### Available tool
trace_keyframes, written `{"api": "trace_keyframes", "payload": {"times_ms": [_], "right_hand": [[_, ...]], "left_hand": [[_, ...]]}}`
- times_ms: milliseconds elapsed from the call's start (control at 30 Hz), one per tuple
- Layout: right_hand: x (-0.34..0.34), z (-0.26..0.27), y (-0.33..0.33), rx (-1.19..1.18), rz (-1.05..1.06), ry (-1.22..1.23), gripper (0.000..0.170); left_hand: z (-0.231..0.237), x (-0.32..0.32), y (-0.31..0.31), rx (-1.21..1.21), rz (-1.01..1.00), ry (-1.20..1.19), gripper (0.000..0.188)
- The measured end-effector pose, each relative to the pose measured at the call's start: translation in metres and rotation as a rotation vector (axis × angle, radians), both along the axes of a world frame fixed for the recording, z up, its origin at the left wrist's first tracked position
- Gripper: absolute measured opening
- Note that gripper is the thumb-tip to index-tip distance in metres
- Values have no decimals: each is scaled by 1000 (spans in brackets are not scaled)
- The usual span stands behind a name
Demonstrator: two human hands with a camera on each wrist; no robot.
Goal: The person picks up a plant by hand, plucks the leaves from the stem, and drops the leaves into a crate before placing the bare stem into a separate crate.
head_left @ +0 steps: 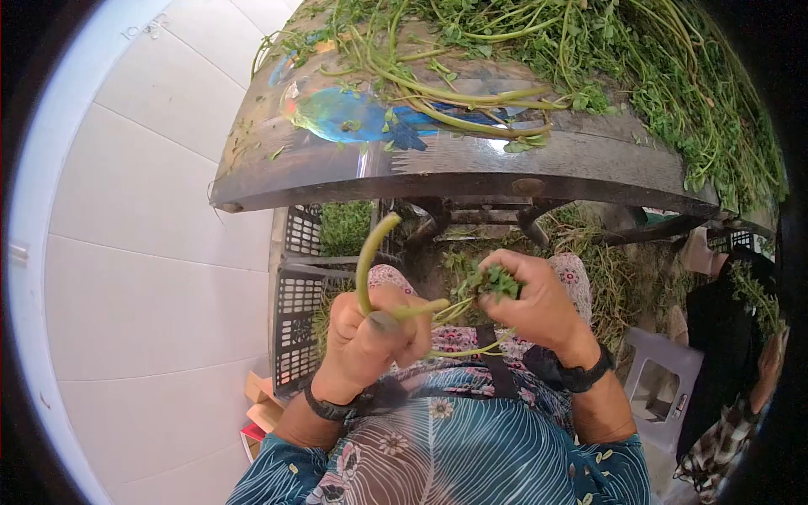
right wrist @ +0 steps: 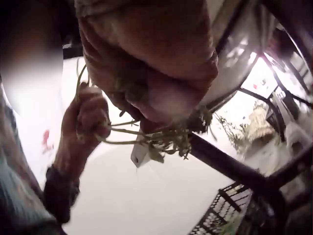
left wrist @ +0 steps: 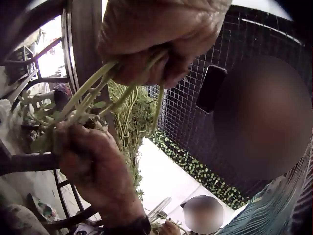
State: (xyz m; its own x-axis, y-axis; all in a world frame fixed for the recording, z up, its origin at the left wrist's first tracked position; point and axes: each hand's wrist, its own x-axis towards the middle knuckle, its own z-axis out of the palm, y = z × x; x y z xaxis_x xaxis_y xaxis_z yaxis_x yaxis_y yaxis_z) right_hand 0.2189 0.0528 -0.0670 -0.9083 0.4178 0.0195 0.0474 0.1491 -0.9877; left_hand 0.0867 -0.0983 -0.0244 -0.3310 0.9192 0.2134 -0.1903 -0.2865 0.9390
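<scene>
My left hand [head_left: 376, 332] grips thick green stems [head_left: 368, 261]; one curved end rises above the fist. To its right, in front of my lap, my right hand [head_left: 539, 303] holds a small bunch of leaves [head_left: 498, 282] pinched between thumb and fingers. Thin stems [left wrist: 88, 90] run across the gap from one hand to the other. In the right wrist view leafy tips [right wrist: 168, 147] hang below the right hand [right wrist: 151, 58], and the left hand [right wrist: 85, 117] is closed around the stem ends. The palms hide part of the stems.
Ahead stands a wooden table [head_left: 539, 185] with a painted bird on top. A large heap of leafy greens [head_left: 656, 84] covers its back and right. Black crates [head_left: 295, 324] stand at the left, a pale plastic stool [head_left: 665, 370] at the right beside another person [head_left: 724, 320].
</scene>
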Motion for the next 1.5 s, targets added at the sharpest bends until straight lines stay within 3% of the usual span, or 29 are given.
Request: {"api": "trace_keyframes", "payload": {"times_ms": [100, 200, 300, 333, 467, 567, 600, 700, 800, 867, 900, 1100, 1200, 1300, 1500], "right_hand": [[-2, -8, -7, 532, 8, 137, 23], [-1, -27, 3, 694, -125, 70, 22], [14, -8, 17, -51, -296, -148, 21], [18, -14, 18, -422, -386, -7, 20], [37, -6, 24, -846, -204, 175, 23], [38, -5, 14, -923, -177, 155, 18], [35, -7, 11, -931, -164, 159, 6], [32, -17, 5, -787, -63, 147, 13], [26, -24, -3, -939, -71, 101, 20], [21, -8, -7, -671, -81, 28, 21], [20, 0, -8, -537, -84, -9, 22], [13, 8, -21, -681, -148, -117, 30], [4, 2, -21, -604, -9, -65, 27], [-2, -1, -18, -427, -33, -187, 23], [3, 0, -16, -554, -14, -39, 19]], "left_hand": [[9, 10, 2, -180, 65, 28, 50], [13, 7, 1, -150, 94, 76, 50], [7, -6, -7, -182, 218, 73, 49], [5, -9, -2, -63, 123, -28, 49], [7, -11, -2, -39, 207, -172, 48], [9, -17, 0, 13, 191, -239, 45], [9, -18, 1, 38, 178, -310, 45], [10, -19, 3, 96, 147, -471, 43], [10, -19, 3, 101, 171, -536, 44], [12, -17, 4, 79, 225, -585, 47], [12, -17, 4, 75, 227, -592, 47], [7, -18, 6, 100, 117, -507, 43], [6, -13, 7, 81, 104, -427, 44], [4, -11, 7, 67, 97, -349, 44], [2, -14, 8, 75, 143, -413, 43]]}}
